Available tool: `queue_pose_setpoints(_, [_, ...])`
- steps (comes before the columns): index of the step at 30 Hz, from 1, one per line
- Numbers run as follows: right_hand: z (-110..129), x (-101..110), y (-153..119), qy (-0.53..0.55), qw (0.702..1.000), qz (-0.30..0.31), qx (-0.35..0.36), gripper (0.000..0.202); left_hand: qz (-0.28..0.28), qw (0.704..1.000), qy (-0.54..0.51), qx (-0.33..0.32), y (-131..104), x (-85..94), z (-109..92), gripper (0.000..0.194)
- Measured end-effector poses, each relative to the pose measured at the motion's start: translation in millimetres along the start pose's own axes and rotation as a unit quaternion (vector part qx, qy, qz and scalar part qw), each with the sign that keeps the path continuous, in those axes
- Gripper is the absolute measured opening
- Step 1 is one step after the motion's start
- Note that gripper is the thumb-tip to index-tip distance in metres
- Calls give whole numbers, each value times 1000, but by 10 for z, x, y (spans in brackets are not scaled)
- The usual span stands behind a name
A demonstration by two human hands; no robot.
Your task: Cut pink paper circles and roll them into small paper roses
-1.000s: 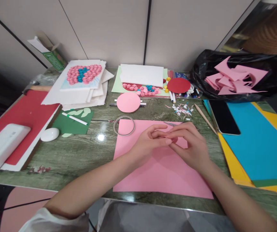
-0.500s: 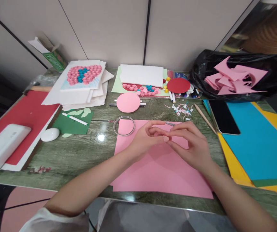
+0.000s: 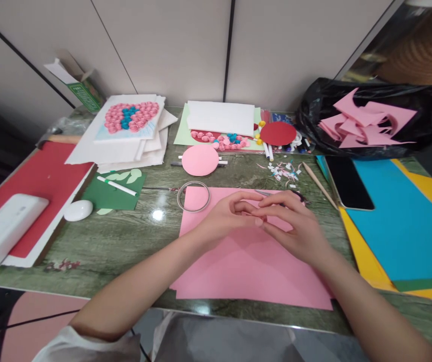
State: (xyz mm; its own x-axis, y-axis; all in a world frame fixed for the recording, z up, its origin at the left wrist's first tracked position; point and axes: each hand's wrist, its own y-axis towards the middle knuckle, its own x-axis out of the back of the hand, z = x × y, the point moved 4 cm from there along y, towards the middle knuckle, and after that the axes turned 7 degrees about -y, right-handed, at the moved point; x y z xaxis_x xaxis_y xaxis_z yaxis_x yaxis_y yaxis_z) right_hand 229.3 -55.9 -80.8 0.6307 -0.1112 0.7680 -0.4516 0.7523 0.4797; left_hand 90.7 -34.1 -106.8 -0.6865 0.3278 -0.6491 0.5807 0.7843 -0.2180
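Over the pink paper (image 3: 246, 271), the left hand (image 3: 229, 215) and right hand (image 3: 299, 226) pinch a pink piece (image 3: 264, 218), its shape mostly hidden by their fingers. The right hand partly covers the scissors (image 3: 263, 193).

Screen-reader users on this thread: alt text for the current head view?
Two bare hands, left and right, meet fingertip to fingertip over pink paper sheets on a green wood-grain table. A silver metallic-looking ring overlaps the sheets' far left corner.
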Motion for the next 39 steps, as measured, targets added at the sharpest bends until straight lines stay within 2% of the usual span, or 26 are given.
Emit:
queue_pose_setpoints(4, [40,42,9,-16,999,-49,2,24,-11,998,-57,2,-12,5,82,39])
queue_pose_setpoints(8, [53,51,-3,-26,998,-58,-2,25,-22,998,-57,-11,-21,20,108,40])
queue_pose_setpoints(19, [56,57,12,12,999,-32,-20,31,-10,1000,-1,-28,3,23,21,43])
queue_pose_setpoints(26, [-7,-33,-26,13,999,39,1,28,45,995,87,3,30,63,-35,44])
queue_pose_setpoints(29, [-18,-57,-30,6,999,51,0,21,60,993,102,14,45,71,-57,41])
queue_pose_setpoints(35, [38,21,13,-27,999,-32,-2,17,38,999,5,15,27,54,9,44])
queue_pose_setpoints(39, [55,28,12,-23,998,-57,-22,17,13,999,-42,2,6,15,73,44])
